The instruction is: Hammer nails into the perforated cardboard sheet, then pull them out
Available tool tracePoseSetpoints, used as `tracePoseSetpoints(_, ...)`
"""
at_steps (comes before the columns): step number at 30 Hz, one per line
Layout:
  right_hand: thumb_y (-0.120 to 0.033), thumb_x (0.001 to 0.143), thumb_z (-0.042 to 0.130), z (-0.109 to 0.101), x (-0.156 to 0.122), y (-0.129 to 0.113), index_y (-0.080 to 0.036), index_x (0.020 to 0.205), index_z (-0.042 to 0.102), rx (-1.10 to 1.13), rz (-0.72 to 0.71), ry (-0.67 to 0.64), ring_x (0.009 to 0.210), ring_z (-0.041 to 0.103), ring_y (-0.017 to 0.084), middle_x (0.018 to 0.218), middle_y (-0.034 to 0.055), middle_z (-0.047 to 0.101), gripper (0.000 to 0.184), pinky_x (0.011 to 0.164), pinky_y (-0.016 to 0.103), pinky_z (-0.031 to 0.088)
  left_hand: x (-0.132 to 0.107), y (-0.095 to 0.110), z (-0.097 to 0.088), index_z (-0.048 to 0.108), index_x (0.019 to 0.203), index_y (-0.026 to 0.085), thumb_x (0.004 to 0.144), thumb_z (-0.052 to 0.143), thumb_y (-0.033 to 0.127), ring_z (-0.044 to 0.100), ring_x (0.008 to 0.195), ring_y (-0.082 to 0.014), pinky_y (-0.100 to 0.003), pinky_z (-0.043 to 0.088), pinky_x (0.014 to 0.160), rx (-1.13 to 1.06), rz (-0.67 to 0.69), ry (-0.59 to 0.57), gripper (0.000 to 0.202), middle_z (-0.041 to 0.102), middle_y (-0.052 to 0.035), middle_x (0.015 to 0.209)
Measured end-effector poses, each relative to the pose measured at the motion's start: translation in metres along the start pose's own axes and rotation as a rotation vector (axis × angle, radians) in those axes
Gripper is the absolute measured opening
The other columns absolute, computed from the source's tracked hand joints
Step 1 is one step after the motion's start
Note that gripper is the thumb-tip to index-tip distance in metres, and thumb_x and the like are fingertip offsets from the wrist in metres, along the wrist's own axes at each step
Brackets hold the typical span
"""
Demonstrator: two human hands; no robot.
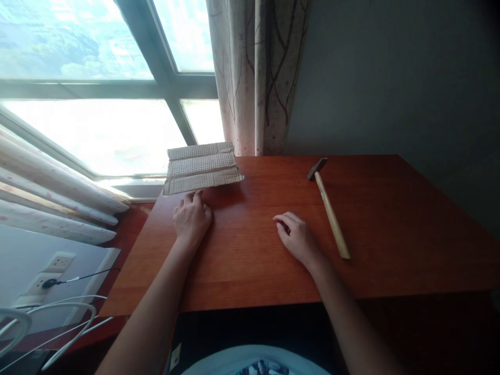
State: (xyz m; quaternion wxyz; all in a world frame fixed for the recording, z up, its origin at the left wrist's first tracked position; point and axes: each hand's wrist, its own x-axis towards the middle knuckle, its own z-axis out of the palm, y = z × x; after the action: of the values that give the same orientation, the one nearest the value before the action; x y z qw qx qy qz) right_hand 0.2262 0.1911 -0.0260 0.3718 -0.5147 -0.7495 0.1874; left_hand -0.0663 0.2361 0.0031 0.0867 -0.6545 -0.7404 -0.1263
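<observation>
My left hand [191, 217] rests on the red-brown wooden table [390, 219], fingers lying flat and together, its fingertips just short of a folded piece of perforated cardboard [202, 167] at the table's far left corner. My right hand [296, 237] lies on the table near the middle with its fingers curled in; something small and dark shows at the fingertips, too small to name. A hammer [328, 207] with a pale wooden handle and dark head lies just to the right of that hand, head pointing away from me.
A patterned curtain [258, 73] hangs behind the table beside a large window [97, 78]. To the left are folded curtain rolls [50, 192], a wall socket [58, 263] with a plug, and white cables [58, 323]. A grey wall stands at the right.
</observation>
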Motion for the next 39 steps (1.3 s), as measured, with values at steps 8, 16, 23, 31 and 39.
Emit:
tracePoseSetpoints(8,-0.014,0.090,0.049,-0.001,0.000,0.000,-0.021,0.096,0.068,-0.004,0.008,0.001,0.082,0.063,0.020,0.089,0.0060,0.068,0.021,0.076,0.032,0.049,0.001,-0.001,-0.004,0.056,0.135,0.014,0.091,0.042,0.030,0.061,0.110,-0.0361,-0.045,0.046,0.086,-0.013,-0.039,-0.010,0.049,0.062,-0.0190,0.127)
tracePoseSetpoints(16,-0.014,0.090,0.049,0.000,-0.001,0.000,-0.020,0.096,0.067,0.000,0.002,-0.001,0.082,0.063,0.020,0.089,0.0060,0.068,0.021,0.076,0.032,0.049,0.001,0.000,-0.005,0.058,0.133,0.016,0.092,0.042,0.030,0.061,0.110,-0.0362,-0.046,0.047,0.087,-0.044,-0.068,0.008,0.047,0.063,-0.0178,0.127)
tracePoseSetpoints(23,-0.014,0.090,0.049,-0.001,0.000,0.000,-0.020,0.097,0.067,0.004,0.000,-0.001,0.082,0.063,0.020,0.089,0.0058,0.068,0.021,0.076,0.032,0.049,-0.018,-0.007,-0.013,0.054,0.137,0.015,0.091,0.049,0.048,0.059,0.116,-0.0357,-0.045,0.046,0.093,-0.107,0.018,-0.031,0.056,0.061,-0.0168,0.133)
tracePoseSetpoints(31,-0.013,0.090,0.049,0.000,0.000,0.002,-0.021,0.097,0.068,0.006,0.004,0.003,0.082,0.063,0.020,0.090,0.0056,0.068,0.021,0.077,0.032,0.049,-0.027,-0.011,-0.015,0.053,0.137,0.015,0.090,0.051,0.043,0.060,0.115,-0.0351,-0.045,0.045,0.094,-0.105,0.085,-0.029,0.055,0.059,-0.0158,0.136)
tracePoseSetpoints(39,-0.013,0.090,0.049,-0.001,0.000,0.000,-0.021,0.097,0.068,0.011,0.000,0.001,0.083,0.063,0.020,0.090,0.0059,0.068,0.021,0.077,0.032,0.050,-0.034,-0.035,-0.016,0.059,0.127,0.017,0.086,0.055,0.036,0.063,0.105,-0.0304,-0.041,0.048,0.092,-0.203,0.072,-0.033,0.045,0.068,-0.0113,0.116)
